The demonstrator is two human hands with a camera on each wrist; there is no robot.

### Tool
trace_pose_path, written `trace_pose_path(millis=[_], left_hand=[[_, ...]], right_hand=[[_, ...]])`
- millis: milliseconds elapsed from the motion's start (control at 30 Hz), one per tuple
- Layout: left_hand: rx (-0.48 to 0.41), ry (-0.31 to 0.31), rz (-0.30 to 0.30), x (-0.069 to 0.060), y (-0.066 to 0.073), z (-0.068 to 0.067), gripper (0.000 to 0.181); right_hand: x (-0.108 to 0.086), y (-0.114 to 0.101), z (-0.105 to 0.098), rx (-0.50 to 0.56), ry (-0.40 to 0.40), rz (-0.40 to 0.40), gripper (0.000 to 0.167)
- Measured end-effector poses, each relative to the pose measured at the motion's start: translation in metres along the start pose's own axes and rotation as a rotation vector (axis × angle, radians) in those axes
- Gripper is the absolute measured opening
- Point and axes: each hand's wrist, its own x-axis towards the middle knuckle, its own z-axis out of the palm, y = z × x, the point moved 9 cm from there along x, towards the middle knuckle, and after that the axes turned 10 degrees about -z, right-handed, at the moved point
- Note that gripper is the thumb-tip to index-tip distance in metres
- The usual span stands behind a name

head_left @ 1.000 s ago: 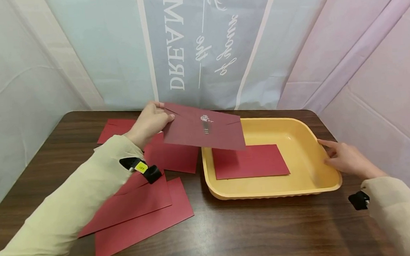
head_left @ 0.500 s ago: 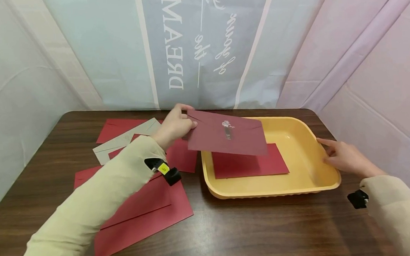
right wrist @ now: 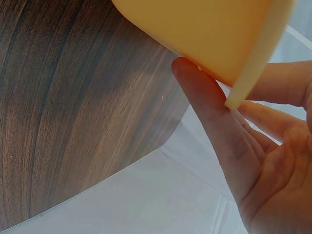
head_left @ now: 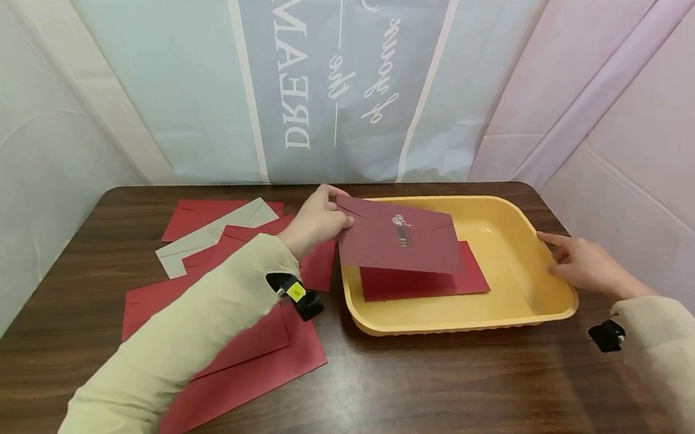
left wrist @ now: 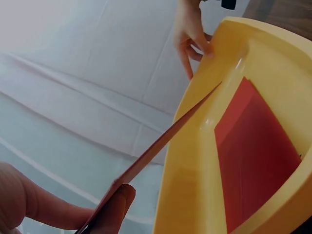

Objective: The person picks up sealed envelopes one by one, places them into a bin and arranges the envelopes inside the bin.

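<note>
A dark red envelope (head_left: 399,243) with a white floral print is pinched at its left edge by my left hand (head_left: 316,222). It hangs tilted over the left part of a yellow tray (head_left: 514,260). In the left wrist view, the held envelope (left wrist: 163,141) appears nearly edge-on between thumb and finger. Below it, a brighter red envelope (head_left: 473,279) lies flat on the tray floor, partly covered in the head view. My right hand (head_left: 592,268) holds the tray's right rim, thumb and fingers on opposite sides of the wall, as the right wrist view shows.
Left of the tray, several red envelopes (head_left: 245,399) lie overlapping on the dark wooden table (head_left: 424,391). A pale grey envelope (head_left: 205,239) sits among them, and the left sleeve hides part of the pile. Fabric curtains (head_left: 196,87) stand behind the table and at both sides.
My left hand has carried the dark red envelope rightward and lower, from the pile's edge to over the tray. The grey envelope has come into view. My right hand stays on the rim.
</note>
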Motion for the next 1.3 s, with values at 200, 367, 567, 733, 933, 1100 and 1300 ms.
trace_pose_path(millis=[200, 367, 567, 733, 933, 1100, 1300], left_hand=[[0.010, -0.043, 0.009, 0.003, 0.001, 0.016, 0.042], [0.010, -0.059, 0.000, 0.006, 0.000, 0.025, 0.042], [0.041, -0.047, -0.005, 0.012, 0.000, 0.035, 0.048], [0.054, -0.049, -0.013, 0.018, -0.001, 0.044, 0.048], [0.072, -0.034, -0.009, 0.023, 0.000, 0.051, 0.044], [0.088, -0.051, -0.011, 0.028, -0.003, 0.057, 0.035], [0.236, -0.029, 0.017, 0.030, -0.003, 0.063, 0.012]], right_hand=[[0.000, 0.000, 0.000, 0.000, 0.010, -0.010, 0.066], [0.000, -0.001, 0.001, 0.008, 0.003, -0.005, 0.066], [0.000, -0.002, 0.000, 0.000, 0.007, -0.005, 0.065], [0.000, 0.000, 0.002, -0.004, 0.007, -0.002, 0.065], [-0.001, 0.001, 0.002, 0.009, 0.001, 0.006, 0.066], [-0.001, 0.001, 0.003, 0.007, 0.004, 0.004, 0.065], [-0.001, 0.001, 0.002, 0.009, 0.010, -0.001, 0.066]])
